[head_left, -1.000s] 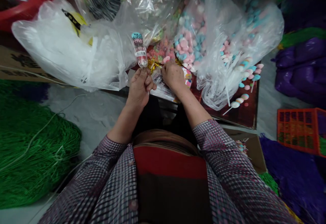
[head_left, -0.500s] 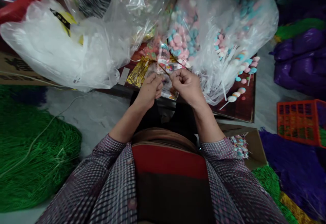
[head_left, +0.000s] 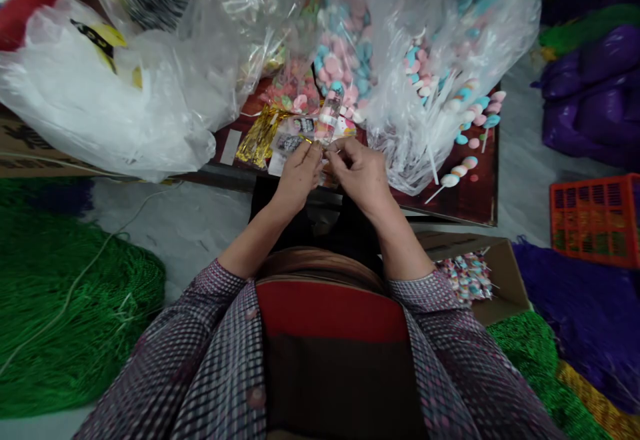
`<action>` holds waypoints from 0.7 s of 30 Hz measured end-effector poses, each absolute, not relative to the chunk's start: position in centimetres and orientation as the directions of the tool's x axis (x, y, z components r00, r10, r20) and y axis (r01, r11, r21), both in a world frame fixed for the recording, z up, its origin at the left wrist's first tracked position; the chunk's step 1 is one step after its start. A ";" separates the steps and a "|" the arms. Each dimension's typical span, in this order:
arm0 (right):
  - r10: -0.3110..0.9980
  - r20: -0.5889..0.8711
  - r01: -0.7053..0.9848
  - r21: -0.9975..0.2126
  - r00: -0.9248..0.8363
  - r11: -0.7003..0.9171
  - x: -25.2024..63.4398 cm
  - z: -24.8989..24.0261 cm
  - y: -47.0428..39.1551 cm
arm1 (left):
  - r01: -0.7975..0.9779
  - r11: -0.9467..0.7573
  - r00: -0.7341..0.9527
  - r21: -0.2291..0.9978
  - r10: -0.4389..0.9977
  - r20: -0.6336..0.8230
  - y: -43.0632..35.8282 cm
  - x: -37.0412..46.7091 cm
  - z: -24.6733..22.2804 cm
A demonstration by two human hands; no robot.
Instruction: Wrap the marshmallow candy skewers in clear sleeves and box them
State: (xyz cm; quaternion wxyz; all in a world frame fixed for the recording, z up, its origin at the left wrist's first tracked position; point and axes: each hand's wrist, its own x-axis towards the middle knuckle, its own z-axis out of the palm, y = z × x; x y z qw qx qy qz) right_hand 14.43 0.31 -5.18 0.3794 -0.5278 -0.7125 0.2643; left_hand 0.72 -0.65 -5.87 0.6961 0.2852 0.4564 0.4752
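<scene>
Both hands meet at the table's front edge around the gathered neck of a small clear packet (head_left: 327, 117) with pink, white and blue pieces inside. My left hand (head_left: 301, 175) pinches the neck from the left. Close beside it, my right hand (head_left: 361, 172) has its fingertips pressed together at the same neck, with a bit of gold tie showing between the hands. Gold twist ties (head_left: 259, 139) lie in a bundle left of the packet, beside printed cards (head_left: 287, 143). White sticks (head_left: 397, 153) in a clear bag are right of my right hand.
Large clear bags of pink and blue candy (head_left: 345, 47) stand behind. A white plastic bag (head_left: 125, 107) covers the table's left. Candy skewers (head_left: 459, 172) lie at right; a cardboard box (head_left: 505, 280) of wrapped ones is below. Green strands (head_left: 75, 307) are at left.
The hands have come closer together at the packet's neck. The gold tie that stuck out from my right hand is now between the fingers of both hands. The view has shifted slightly.
</scene>
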 end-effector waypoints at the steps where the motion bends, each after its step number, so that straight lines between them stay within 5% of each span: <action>1: 0.957 0.256 0.502 -0.815 -0.138 0.290 14.4 -5.2 0.2 | -0.426 0.361 0.104 0.829 0.930 -0.352 -0.7 0.8 -5.7; 10: 0.995 0.096 0.225 -0.970 0.000 0.093 14.2 -6.0 -0.5 | -0.505 0.480 0.304 0.717 0.877 -0.373 -1.4 1.0 -3.8; 21: 0.963 0.083 0.046 -0.994 -0.257 0.098 16.3 -6.9 -0.1 | -0.412 0.744 0.609 0.526 0.654 -0.448 -1.9 0.3 -3.1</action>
